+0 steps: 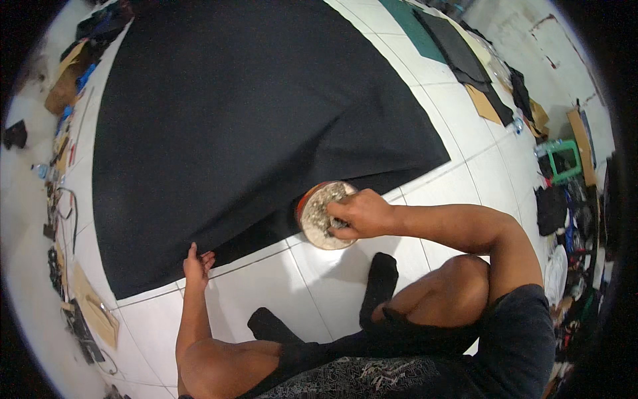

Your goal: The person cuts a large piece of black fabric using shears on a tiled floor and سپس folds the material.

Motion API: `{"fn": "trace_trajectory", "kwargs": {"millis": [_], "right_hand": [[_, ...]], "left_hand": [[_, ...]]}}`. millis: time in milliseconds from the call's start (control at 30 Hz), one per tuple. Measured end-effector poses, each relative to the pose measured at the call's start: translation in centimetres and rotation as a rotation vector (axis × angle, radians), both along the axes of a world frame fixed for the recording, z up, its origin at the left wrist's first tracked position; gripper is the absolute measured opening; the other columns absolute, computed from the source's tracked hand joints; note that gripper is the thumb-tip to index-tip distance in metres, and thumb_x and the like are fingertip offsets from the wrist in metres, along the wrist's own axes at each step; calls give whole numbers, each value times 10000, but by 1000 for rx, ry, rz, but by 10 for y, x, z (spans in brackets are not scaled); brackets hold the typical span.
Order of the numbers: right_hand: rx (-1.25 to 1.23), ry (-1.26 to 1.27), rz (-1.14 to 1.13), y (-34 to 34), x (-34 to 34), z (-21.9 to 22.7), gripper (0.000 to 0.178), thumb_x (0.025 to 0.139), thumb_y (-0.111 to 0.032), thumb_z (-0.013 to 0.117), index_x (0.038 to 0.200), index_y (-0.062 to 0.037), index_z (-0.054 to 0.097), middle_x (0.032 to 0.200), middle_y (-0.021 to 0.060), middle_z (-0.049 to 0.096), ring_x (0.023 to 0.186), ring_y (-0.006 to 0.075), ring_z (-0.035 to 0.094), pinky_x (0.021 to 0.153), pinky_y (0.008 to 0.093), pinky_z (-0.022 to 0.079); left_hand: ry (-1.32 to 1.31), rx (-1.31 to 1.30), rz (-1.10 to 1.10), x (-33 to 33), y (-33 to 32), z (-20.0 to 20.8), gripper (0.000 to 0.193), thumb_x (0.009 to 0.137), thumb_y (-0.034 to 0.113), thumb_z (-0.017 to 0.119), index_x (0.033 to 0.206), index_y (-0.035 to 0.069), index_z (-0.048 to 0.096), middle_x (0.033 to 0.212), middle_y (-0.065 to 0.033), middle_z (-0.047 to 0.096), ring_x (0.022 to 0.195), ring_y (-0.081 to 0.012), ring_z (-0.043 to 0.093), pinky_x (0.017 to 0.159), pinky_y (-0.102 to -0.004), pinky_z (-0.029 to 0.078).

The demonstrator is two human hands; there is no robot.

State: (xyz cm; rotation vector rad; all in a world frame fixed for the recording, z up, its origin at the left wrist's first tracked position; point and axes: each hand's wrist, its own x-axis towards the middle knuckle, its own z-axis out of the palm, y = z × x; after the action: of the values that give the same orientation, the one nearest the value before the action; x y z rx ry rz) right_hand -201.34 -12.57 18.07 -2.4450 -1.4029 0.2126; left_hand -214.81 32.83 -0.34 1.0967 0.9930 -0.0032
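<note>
A large black sheet [219, 120], like fabric or sheet material, spreads over the tiled floor in front of me. My left hand [198, 265] is at its near edge on the left, thumb pointing up and fingers apart; nothing shows in its grasp. Fingers curled, my right hand [359, 214] grips at the crusted top of a round tin [319, 229] with a red-orange side. What exactly those fingers pinch there is partly hidden. The tin is at the sheet's near edge, where the material is rumpled and partly folded.
White floor tiles [266, 286] lie between the sheet and my feet in black socks [380, 279]. Green and dark sheets [455, 50] lie at the far right. A green plastic frame [563, 159] and clutter line the right wall; bottles, cables and cardboard [93, 306] line the left.
</note>
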Motion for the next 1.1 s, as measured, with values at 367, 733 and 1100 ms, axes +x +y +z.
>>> {"fn": "trace_trajectory", "kwargs": {"millis": [367,733,1100], "right_hand": [[-241,510,66,-24,-67,0,492,797,-436,671,1111,-74,558,773,223,655,726,413,661,647,513,521],[58,621,-573,-90,50,-58,559,806,-607,664,829,-49,653,847,169,673,787,324,649,665,457,492],[784,788,-1945,-361,118,-174,486,887,-550,626,864,-66,581,745,55,573,592,180,563,501,337,440]], "left_hand": [[40,66,2,-13,-3,-22,477,884,448,691,941,-8,566,764,-84,584,694,-177,634,617,-275,530],[36,-113,-40,-24,45,-15,488,908,466,595,992,-14,569,903,-118,626,871,-223,651,801,-298,546],[118,-42,209,-31,48,-30,353,995,394,486,936,57,577,731,-54,599,619,-164,577,527,-254,470]]}}
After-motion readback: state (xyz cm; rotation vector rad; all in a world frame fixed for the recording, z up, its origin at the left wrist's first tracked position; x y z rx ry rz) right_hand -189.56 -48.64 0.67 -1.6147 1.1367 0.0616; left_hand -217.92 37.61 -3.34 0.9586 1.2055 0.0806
